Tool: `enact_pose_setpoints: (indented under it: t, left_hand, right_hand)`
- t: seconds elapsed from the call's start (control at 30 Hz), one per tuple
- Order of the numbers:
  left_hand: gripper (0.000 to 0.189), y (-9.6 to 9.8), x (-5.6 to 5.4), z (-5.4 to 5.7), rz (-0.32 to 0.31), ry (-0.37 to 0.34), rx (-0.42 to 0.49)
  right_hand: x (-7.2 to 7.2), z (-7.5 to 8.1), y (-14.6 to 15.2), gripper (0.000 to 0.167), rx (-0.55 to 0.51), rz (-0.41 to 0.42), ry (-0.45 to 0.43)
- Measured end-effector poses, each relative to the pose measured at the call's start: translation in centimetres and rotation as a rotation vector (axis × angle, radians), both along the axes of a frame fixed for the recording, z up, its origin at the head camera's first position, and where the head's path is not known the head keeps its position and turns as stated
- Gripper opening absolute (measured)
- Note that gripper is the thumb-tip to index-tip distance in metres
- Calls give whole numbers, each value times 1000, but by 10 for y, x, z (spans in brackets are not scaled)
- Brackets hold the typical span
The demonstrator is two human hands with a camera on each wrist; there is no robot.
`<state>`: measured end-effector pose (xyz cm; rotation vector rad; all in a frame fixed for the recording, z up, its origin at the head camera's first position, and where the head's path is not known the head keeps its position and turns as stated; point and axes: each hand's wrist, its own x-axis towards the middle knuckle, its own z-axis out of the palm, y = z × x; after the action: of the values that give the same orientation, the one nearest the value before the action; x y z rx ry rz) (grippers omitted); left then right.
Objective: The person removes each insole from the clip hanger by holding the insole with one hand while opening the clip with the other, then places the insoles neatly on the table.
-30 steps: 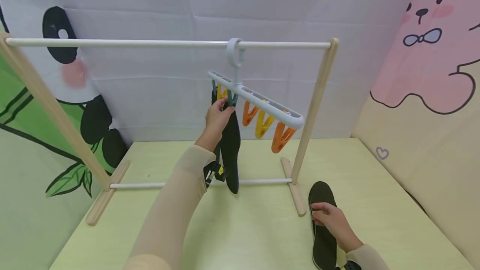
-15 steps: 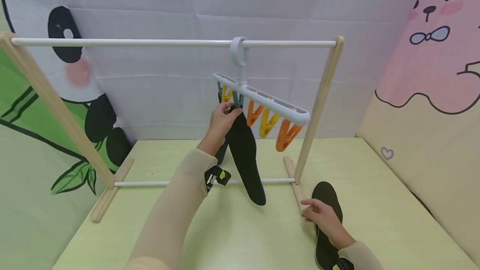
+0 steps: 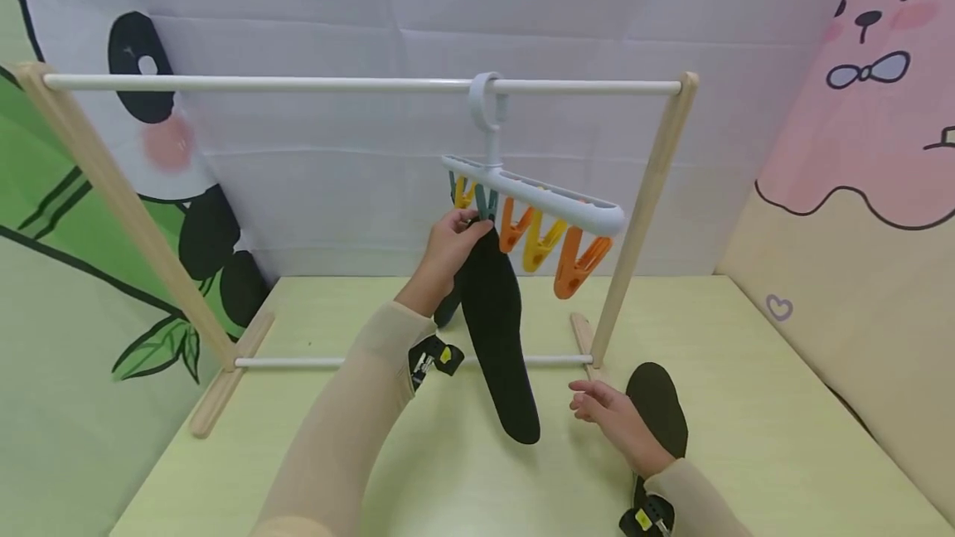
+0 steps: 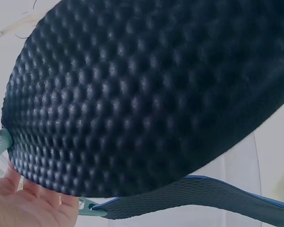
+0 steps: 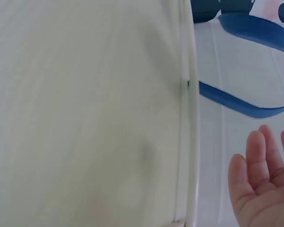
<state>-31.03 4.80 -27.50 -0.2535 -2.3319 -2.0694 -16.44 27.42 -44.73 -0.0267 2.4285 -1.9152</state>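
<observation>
A black insole (image 3: 498, 338) with a dimpled face hangs from a teal clip (image 3: 487, 201) on the pale grey clip hanger (image 3: 540, 195). My left hand (image 3: 448, 251) pinches its upper end just under that clip; in the left wrist view the fingers (image 4: 38, 205) lie along the insole's edge. Behind hangs another insole (image 4: 203, 195), held by a second teal clip (image 4: 91, 207). My right hand (image 3: 615, 428) is raised above the table, fingers relaxed, holding nothing. Partly beneath it in the head view, a third dark insole (image 3: 660, 404) lies on the table.
The hanger hooks over the white top bar (image 3: 298, 84) of a wooden-legged rack. Two orange clips and a yellow clip (image 3: 540, 243) dangle from its near half. A lower bar (image 3: 291, 363) crosses behind the hands. At the right stands a printed wall (image 3: 858, 205).
The insole at my left hand has swung its lower end right and toward me, turning its broad face to the head view. My right hand has moved left and up from the insole on the table.
</observation>
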Motion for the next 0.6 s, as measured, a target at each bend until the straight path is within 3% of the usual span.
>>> enact_pose_setpoints:
  t: [0.13, 0.27, 0.43, 0.6]
  left_hand:
    - [37, -2, 3, 0, 15, 16, 1]
    - [38, -4, 6, 0, 38, 21, -1]
    - [36, -8, 8, -1, 74, 33, 33]
    - [36, -11, 10, -1, 98, 47, 36]
  right_hand:
    - [-7, 9, -10, 45, -23, 155, 15]
    - [-12, 15, -23, 46, -35, 221, 20]
    - [-16, 19, -39, 43, -14, 221, 56]
    - [-21, 20, -48, 36, 18, 149, 75]
